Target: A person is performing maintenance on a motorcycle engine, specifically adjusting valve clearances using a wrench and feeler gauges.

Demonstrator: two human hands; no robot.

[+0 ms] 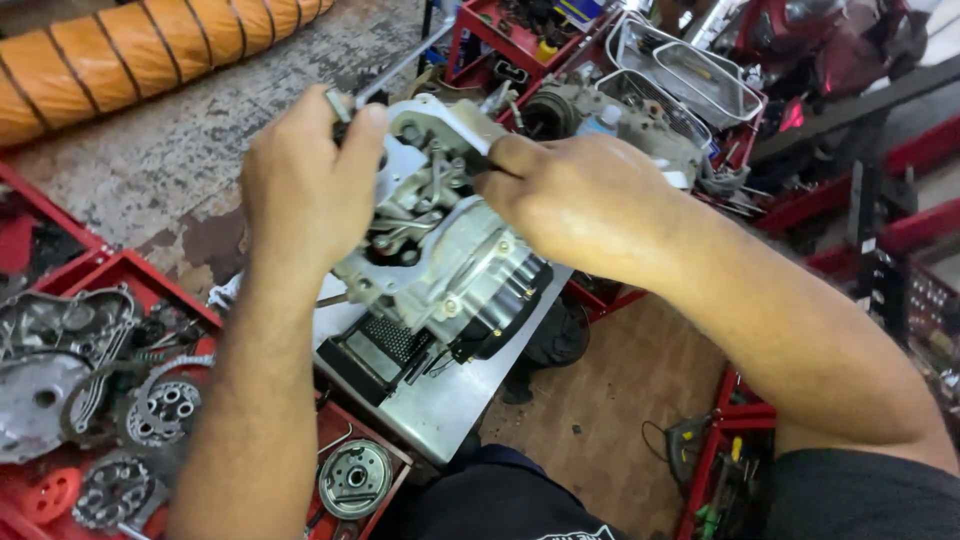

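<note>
A stained, worn concrete floor (170, 150) runs under a ribbed orange duct (150, 45) at upper left, with red metal trays (120, 270) of parts alongside, wire baskets (690, 70) at top right and red racks (900, 160) beyond.

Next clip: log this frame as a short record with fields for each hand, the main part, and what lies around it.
Left hand: grips the engine's top left edge
Right hand: on the engine's upper right side
Engine: grey metal, on a small metal stand
Left tray: red, holds gears and covers
Top left: orange duct
Floor: worn concrete
</note>
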